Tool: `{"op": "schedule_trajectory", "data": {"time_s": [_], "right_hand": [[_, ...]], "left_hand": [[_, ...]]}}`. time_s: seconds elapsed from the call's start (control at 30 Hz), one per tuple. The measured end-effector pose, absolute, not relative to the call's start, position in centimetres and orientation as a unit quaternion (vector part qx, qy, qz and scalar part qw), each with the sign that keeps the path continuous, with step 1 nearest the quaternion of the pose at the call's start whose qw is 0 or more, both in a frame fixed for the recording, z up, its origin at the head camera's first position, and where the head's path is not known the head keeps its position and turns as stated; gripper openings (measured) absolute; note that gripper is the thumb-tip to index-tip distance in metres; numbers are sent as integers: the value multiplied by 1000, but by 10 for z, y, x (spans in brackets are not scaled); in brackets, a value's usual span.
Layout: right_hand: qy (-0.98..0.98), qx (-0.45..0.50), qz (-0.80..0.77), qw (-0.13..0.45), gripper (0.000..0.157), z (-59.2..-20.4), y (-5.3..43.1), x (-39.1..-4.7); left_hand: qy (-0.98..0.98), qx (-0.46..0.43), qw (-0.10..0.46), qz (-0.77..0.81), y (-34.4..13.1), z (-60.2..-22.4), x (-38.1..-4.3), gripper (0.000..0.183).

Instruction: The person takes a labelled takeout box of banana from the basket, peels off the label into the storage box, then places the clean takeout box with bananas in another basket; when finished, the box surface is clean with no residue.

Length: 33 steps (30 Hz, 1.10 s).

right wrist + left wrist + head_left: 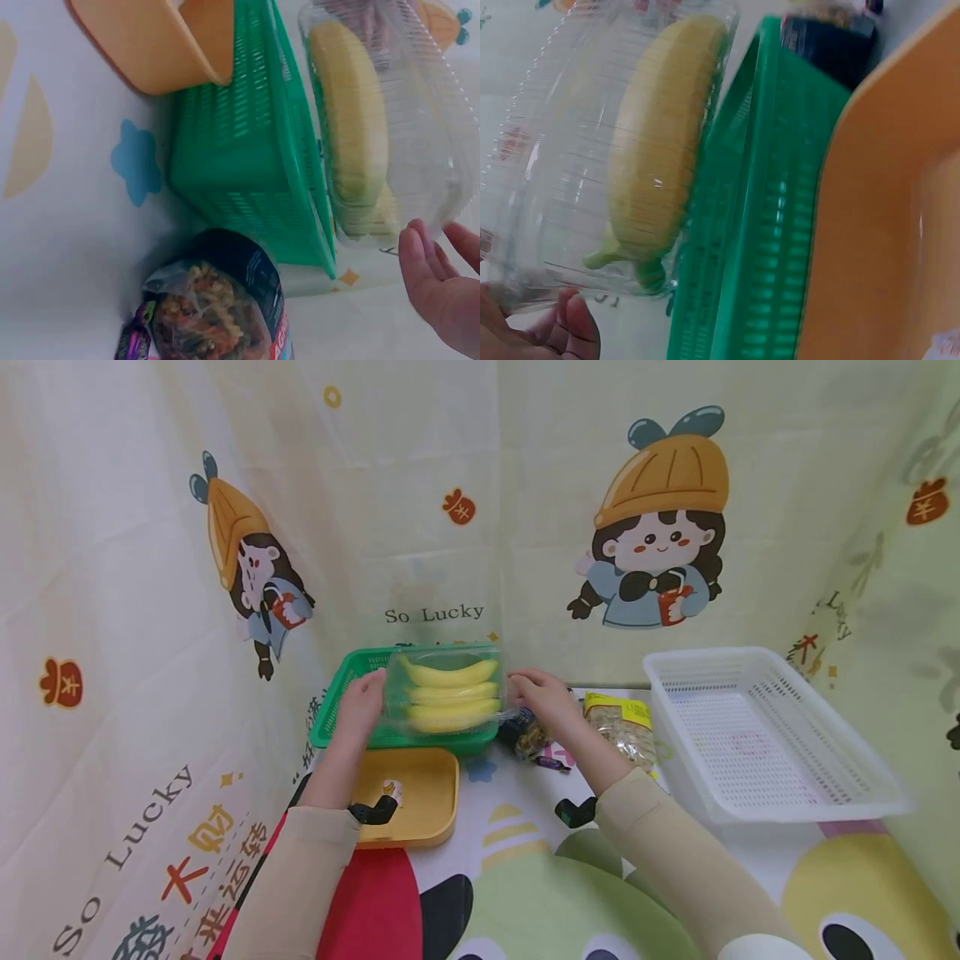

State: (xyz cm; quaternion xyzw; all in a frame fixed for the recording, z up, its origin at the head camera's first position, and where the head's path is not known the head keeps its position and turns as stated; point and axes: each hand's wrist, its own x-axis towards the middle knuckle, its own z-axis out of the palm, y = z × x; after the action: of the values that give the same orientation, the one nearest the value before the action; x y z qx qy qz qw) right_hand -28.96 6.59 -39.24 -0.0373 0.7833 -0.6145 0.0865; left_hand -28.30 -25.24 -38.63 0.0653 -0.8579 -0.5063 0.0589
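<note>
Both hands hold a clear plastic clamshell box [397,693] by its two ends, tilted above the green basket [330,710]. Inside it lie several yellow bananas [453,710], stacked in rows in the head view. The left hand [362,700] pinches the left end, its fingertips at the rim in the left wrist view. At the other end, the right hand [546,695] grips the rim between thumb and fingers [421,259]. The box hides much of the basket's inside.
An orange tray [442,793] with a small sticker stands in front of the basket. To its right lie a dark-labelled bag of pasta [206,315], a purple-wrapped candy [552,763] and a yellow-topped bag [618,718]. A white basket [675,777] stands at the right.
</note>
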Motion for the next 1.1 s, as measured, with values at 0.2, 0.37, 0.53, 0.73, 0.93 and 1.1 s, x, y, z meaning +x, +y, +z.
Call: {"op": "schedule_trajectory", "data": {"time_s": [0.2,0.37,0.53,0.73,0.93,1.1], "right_hand": [[757,-16,-640,130,44,-395,49,-309],[734,-1,-655,180,47,-398,36,-323],[671,13,-704,233,49,-397,23,-332],[612,5,-737,288,57,-400,14,-335],[599,-20,-738,309,58,-403,6,-339],[607,-45,-728,317,58,-407,12,-342]], "left_hand": [[-858,123,-14,-499,-269,-378,-298,72],[-859,145,-48,-488,-275,-378,-307,76],[-875,172,-80,-446,-285,-385,-322,79],[-861,203,-136,-445,-294,-397,-334,89],[-832,195,-154,-496,-300,-409,-334,94],[-855,145,-157,-473,-303,-418,-337,94]]}}
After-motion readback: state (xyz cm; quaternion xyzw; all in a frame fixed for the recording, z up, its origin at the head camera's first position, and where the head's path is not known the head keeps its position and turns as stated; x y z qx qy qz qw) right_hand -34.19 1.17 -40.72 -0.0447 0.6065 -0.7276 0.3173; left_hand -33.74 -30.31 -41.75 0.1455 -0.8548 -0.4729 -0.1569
